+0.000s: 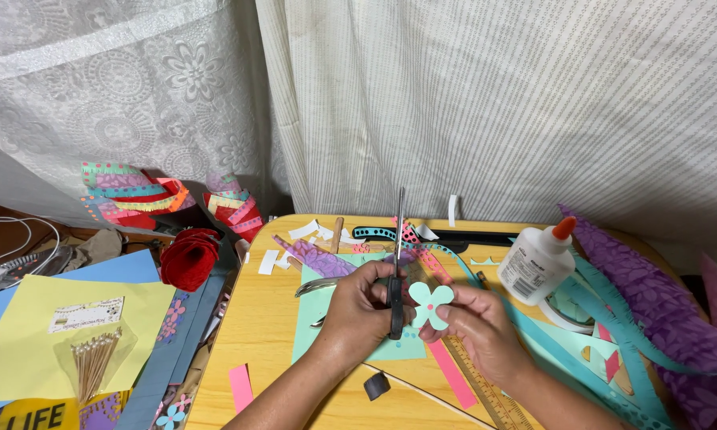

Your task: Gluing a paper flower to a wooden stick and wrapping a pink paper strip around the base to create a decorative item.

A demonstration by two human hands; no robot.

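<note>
**Scissors and paper flower held over the craft counter**

The left hand (pixel 358 306) has its grip closed around the black handles of the scissors (pixel 397 263), whose blades point straight up and away from the person, closed or nearly so. The right hand (pixel 478 322) pinches a pale mint paper flower (pixel 431 303) with four rounded petals and a pink dot at its middle; thumb and fingers close on its lower right petal, and the flower sits just right of the scissor handles, touching or almost touching them.

All places below are told from the flower. Directly under it lies a mint paper sheet (pixel 314 318) on the yellow wooden counter (pixel 267 318). To the right and a little farther from the person a white glue bottle (pixel 536 264) with an orange cap stands tilted. Below and to the right a wooden ruler (pixel 486 390) runs toward the near edge, with a pink paper strip (pixel 451 374) beside it. Farther right lie purple patterned paper strips (pixel 653 295) and teal ones. Up and left of the flower are white scraps and a lilac patterned strip (pixel 318 256). Far to the left, off the counter, lie a red paper roll (pixel 189 256) and a yellow sheet (pixel 24 334).
</note>
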